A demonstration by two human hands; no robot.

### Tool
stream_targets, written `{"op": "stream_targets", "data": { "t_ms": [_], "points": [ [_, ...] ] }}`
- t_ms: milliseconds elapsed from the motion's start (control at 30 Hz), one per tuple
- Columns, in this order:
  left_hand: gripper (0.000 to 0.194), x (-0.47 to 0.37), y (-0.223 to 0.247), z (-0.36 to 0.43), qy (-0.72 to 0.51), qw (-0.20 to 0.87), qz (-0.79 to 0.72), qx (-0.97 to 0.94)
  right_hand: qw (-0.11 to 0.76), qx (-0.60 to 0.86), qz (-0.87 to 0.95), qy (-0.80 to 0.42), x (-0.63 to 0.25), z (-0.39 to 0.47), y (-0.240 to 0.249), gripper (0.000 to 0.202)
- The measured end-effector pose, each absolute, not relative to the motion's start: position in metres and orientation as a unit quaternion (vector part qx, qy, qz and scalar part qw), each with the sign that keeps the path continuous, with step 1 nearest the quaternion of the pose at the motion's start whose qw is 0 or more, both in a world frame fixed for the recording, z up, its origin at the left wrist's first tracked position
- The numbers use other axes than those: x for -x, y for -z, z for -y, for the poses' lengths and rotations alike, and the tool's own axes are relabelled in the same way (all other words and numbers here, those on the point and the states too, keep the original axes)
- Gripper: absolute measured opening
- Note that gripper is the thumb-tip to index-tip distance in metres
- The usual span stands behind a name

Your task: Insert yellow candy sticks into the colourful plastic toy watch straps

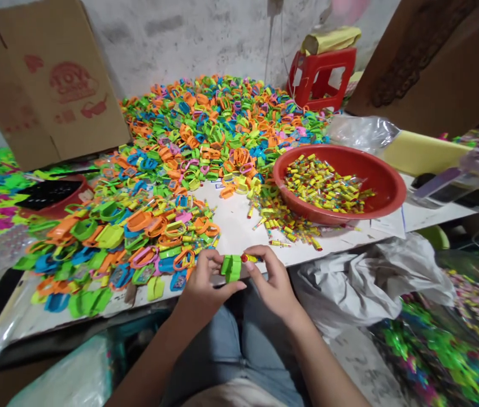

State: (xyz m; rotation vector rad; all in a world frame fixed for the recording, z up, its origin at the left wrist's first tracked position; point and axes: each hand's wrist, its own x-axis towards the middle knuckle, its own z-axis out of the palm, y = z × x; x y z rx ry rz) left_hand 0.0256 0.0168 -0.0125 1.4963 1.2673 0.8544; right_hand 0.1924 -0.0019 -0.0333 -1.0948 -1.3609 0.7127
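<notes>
Between the fingers of my left hand (205, 282) is a green plastic toy watch (231, 268), held just over the table's front edge. My right hand (275, 285) pinches a small yellow wrapped candy tube (249, 258) with a red end, close against the watch's right side. Left of my hands lies a heap of toy watches (146, 232) in orange, green, blue, yellow and pink. More yellow candy tubes (284, 223) are scattered on the table to the right, beside a red basin (386, 195) that holds many of them.
A large pile of toy watches (222, 118) rises against the wall. Cardboard boxes (48, 85) stand at both sides, a red stool (322, 79) at the back. Left is a small red bowl (53, 198) of black pieces; right, a crumpled white bag (362, 277) hangs past the edge.
</notes>
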Motion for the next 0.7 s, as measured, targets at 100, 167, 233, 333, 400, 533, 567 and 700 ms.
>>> {"op": "stream_targets", "data": {
  "t_ms": [100, 167, 233, 333, 400, 533, 567, 700],
  "points": [
    [0.055, -0.022, 0.008, -0.013, -0.332, 0.520, -0.493, -0.613, 0.608, 0.448, 0.574, -0.316, -0.191, 0.006, 0.029, 0.010],
    [0.048, -0.022, 0.005, -0.012, -0.319, 0.526, -0.477, -0.628, 0.601, 0.439, 0.593, -0.306, -0.191, 0.008, 0.026, 0.010],
    [0.044, -0.021, 0.002, -0.012, -0.315, 0.521, -0.469, -0.640, 0.581, 0.436, 0.623, -0.290, -0.192, 0.009, 0.024, 0.010],
    [0.047, -0.018, -0.003, -0.013, -0.311, 0.498, -0.470, -0.659, 0.556, 0.441, 0.650, -0.272, -0.194, 0.010, 0.022, 0.011],
    [0.050, -0.016, -0.005, -0.013, -0.304, 0.470, -0.485, -0.672, 0.547, 0.445, 0.655, -0.270, -0.194, 0.010, 0.022, 0.011],
    [0.057, -0.015, -0.006, -0.009, -0.300, 0.409, -0.513, -0.693, 0.547, 0.444, 0.648, -0.289, -0.192, 0.011, 0.023, 0.010],
    [0.054, -0.015, -0.006, -0.008, -0.301, 0.389, -0.516, -0.701, 0.550, 0.443, 0.645, -0.292, -0.192, 0.011, 0.023, 0.010],
    [0.036, -0.017, -0.007, -0.007, -0.297, 0.315, -0.507, -0.745, 0.550, 0.437, 0.648, -0.293, -0.191, 0.011, 0.022, 0.008]
  ]
}}
